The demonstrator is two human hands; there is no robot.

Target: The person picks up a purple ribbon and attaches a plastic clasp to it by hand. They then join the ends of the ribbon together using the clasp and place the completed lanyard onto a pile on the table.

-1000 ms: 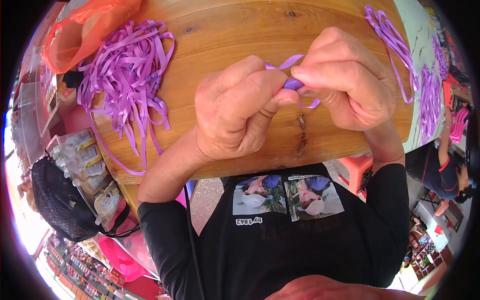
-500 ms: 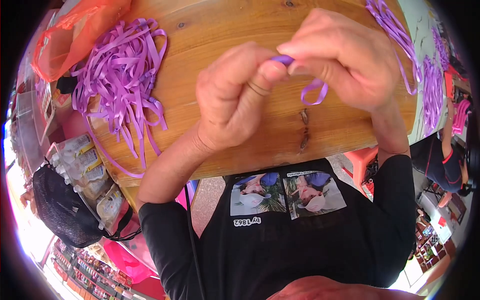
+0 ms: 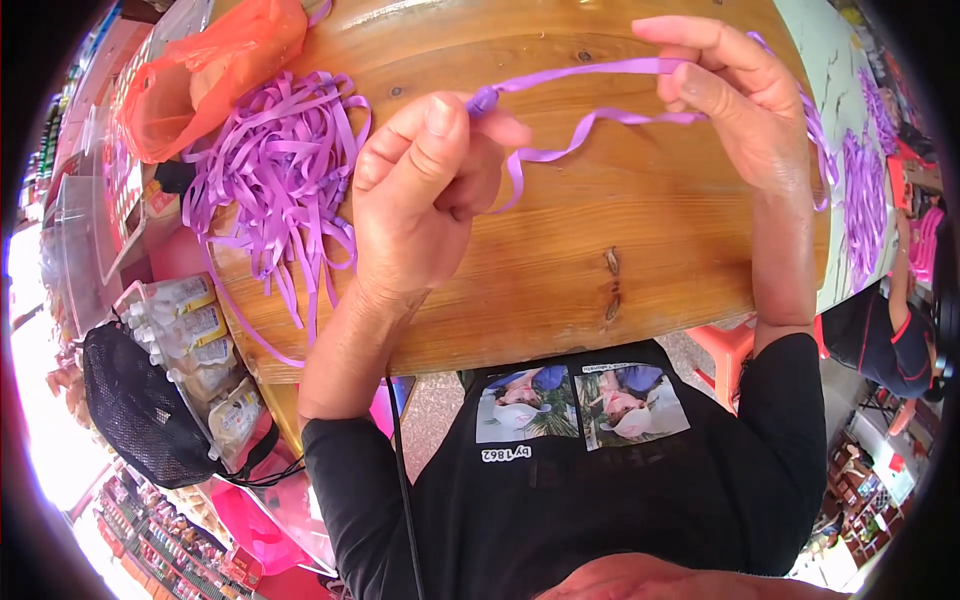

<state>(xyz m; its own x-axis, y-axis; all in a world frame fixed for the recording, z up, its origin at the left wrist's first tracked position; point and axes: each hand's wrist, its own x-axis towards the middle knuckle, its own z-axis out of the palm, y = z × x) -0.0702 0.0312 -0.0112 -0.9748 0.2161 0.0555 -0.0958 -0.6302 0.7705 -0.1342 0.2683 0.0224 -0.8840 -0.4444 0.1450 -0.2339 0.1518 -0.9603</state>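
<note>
A purple lanyard (image 3: 580, 72) is stretched above the wooden table between my hands. My left hand (image 3: 415, 200) is closed on its end, where a small darker purple plastic fitting (image 3: 484, 99) shows at the fingertips. My right hand (image 3: 745, 115) pinches the flat ribbon between thumb and fingers, its index finger stretched out. A second, wavy run of the ribbon hangs below, from the right hand toward the left. Just left of my left hand lies a tangled heap of purple lanyards (image 3: 270, 165). More purple lanyards (image 3: 818, 140) lie behind my right hand.
An orange plastic bag (image 3: 165, 110) lies beside the heap. Purple lanyards (image 3: 862, 200) rest on the white marbled surface (image 3: 835, 255) at right. A bin of pouches (image 3: 205, 340) and a black mesh bag (image 3: 135, 410) stand left of the wooden table (image 3: 540, 290). Another person (image 3: 885, 330) is at far right.
My hands have drawn apart, the left going left and the right moving outward, so the lanyard is now stretched between them. The fitting stays at the left fingertips.
</note>
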